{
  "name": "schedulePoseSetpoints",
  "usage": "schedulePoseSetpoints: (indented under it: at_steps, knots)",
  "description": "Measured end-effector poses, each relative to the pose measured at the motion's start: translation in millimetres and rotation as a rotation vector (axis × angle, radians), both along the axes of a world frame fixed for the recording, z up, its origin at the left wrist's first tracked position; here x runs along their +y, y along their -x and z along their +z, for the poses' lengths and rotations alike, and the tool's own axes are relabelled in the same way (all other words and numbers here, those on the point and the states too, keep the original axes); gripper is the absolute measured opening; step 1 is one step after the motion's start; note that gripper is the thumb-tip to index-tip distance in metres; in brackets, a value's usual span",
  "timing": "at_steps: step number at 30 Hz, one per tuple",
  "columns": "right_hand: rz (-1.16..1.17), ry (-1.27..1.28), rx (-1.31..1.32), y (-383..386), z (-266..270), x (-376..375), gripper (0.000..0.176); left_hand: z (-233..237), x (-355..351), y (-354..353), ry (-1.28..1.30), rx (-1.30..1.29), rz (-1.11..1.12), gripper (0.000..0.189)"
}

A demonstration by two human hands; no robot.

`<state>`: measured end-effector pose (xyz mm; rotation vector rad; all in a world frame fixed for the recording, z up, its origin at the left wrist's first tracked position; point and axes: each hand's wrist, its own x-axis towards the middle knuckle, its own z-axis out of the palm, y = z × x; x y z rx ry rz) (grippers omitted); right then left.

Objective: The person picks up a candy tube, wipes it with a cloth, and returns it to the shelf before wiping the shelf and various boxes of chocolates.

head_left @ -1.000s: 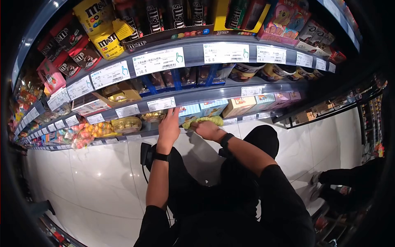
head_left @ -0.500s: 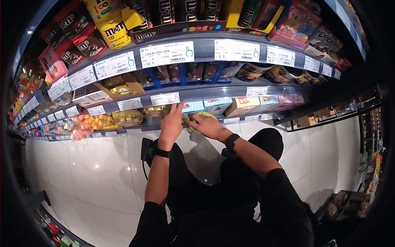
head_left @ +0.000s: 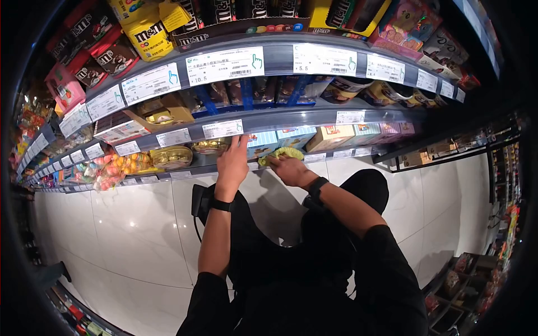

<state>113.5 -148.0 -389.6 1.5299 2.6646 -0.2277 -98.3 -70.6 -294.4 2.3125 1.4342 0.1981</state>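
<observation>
My right hand (head_left: 290, 169) is closed on a yellow-green cloth (head_left: 288, 154), which lies at the front edge of the bottom shelf (head_left: 322, 157). Just behind the cloth stand light-blue boxes (head_left: 295, 139). My left hand (head_left: 233, 164) reaches up to the shelf beside the blue boxes and a gold-coloured round pack (head_left: 210, 146). Its fingers are stretched out, with the tips near the price-tag strip (head_left: 223, 129); whether they touch anything is hard to tell.
Clear packs of colourful sweets (head_left: 117, 169) and a gold tray pack (head_left: 171, 158) sit to the left on the bottom shelf. Cream and pink boxes (head_left: 332, 138) stand right. Higher shelves hold yellow bags (head_left: 148, 40) and tubs (head_left: 343, 91). Below is a tiled floor (head_left: 134, 224).
My right hand and the cloth have moved to the right along the bottom shelf's edge, showing more of the cloth. My left hand has shifted slightly.
</observation>
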Motion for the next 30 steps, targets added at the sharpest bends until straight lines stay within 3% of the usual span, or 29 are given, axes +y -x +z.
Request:
schedulePoseSetpoints:
  at_steps: [4,6,7,10,13,21,25,30]
  knots:
    - [-0.119,0.153,0.037,6.8,3.4,3.4,0.039,1.6,0.4,1.2,0.011,-0.017,0.015,0.074]
    - [-0.045,-0.013,0.112,7.3,4.7,4.6,0.037,0.9,0.4,1.2,0.008,-0.010,0.021,0.073]
    - [-0.045,-0.011,0.110,11.7,14.6,5.3,0.037,0.9,0.2,0.3,0.003,-0.009,0.021,0.072]
    - [0.150,-0.314,0.144,27.2,61.0,7.3,0.037,4.1,1.0,-0.5,0.025,0.005,0.013,0.065]
    - [0.124,-0.433,0.301,26.7,89.6,16.4,0.039,3.7,4.3,1.1,0.036,0.013,-0.002,0.064]
    - [-0.194,-0.367,0.143,8.6,84.8,21.9,0.060,-1.4,3.7,-1.8,0.003,0.003,-0.007,0.077]
    - [-0.215,-0.394,0.090,12.0,79.7,22.8,0.070,3.3,2.9,-0.5,0.035,0.014,0.032,0.076]
    - [-0.193,-0.429,0.064,12.1,82.2,27.1,0.068,0.3,1.9,-2.1,0.017,0.006,0.023,0.077]
